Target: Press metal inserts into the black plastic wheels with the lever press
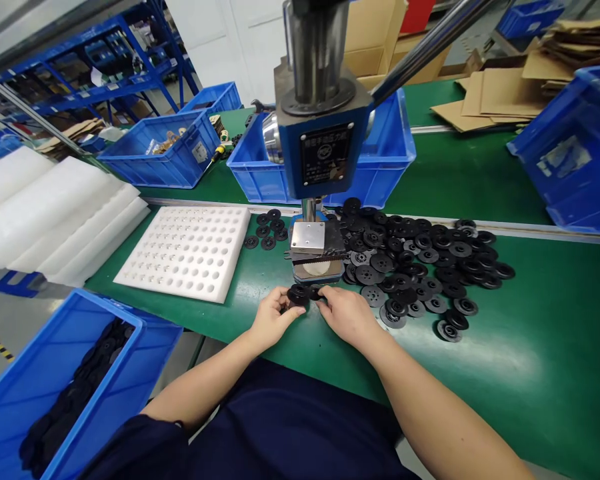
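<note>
In front of the hand press [325, 153], my left hand [275, 317] is closed around a black pulley wheel [298, 293], fingers behind and thumb in front. My right hand [345, 313] pinches a smaller black disc [314, 292] just right of that wheel; its exact shape is partly hidden by the fingers. Both hands are just short of the press base, under the metal block [309, 236]. To the right lies a wide pile of black wheels [405, 260], close to my right hand. A few small black discs [267, 230] lie left of the press.
A white foam tray [215, 267] with rows of holes lies at the left, some holes filled with small shiny parts. A blue bin [130, 327] of black parts stands at lower left. More blue bins [165, 150] and flat cardboard [500, 93] sit behind. The press lever [430, 47] slants up right.
</note>
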